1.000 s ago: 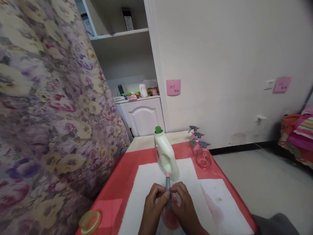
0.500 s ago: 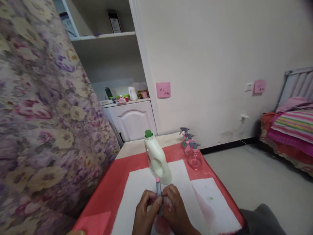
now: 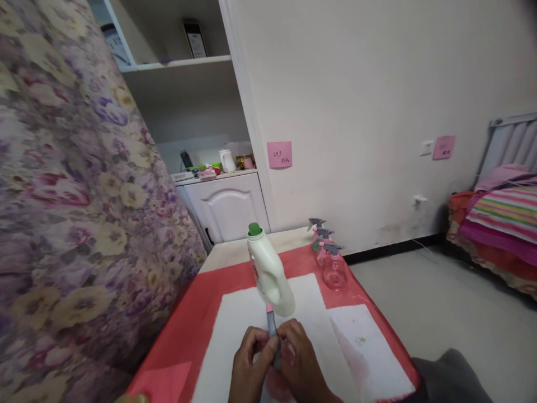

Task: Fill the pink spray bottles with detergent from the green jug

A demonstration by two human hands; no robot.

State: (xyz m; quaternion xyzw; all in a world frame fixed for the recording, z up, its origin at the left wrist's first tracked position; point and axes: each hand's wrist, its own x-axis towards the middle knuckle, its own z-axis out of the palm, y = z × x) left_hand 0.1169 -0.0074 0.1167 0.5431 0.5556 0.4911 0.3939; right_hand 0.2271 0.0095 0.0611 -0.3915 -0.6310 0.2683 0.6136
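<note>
Close to my body, both hands are on a spray bottle's grey trigger head (image 3: 272, 326), whose pink nozzle tip points away from me. My left hand (image 3: 251, 361) is closed around its left side, with the thumb pressed on the grey part. Opposite it, the fingers of my right hand (image 3: 301, 358) pinch the head from the right. Below them shows part of the clear pinkish body (image 3: 277, 387); the hands cover the rest. Just beyond stands a pale green jug (image 3: 272, 280) with a handle hole and a green piece (image 3: 254, 229) in its mouth.
Several spray bottles (image 3: 334, 275) stand in a row along the table's right side. White sheets (image 3: 226, 330) lie over the red tablecloth (image 3: 184, 319), the right one (image 3: 371, 347) stained pink. A floral curtain (image 3: 84, 224) hangs left; a cabinet (image 3: 230, 201) and wall stand behind.
The trigger head has tipped very slightly to the left in my hands. The jug and the row of bottles have stayed put.
</note>
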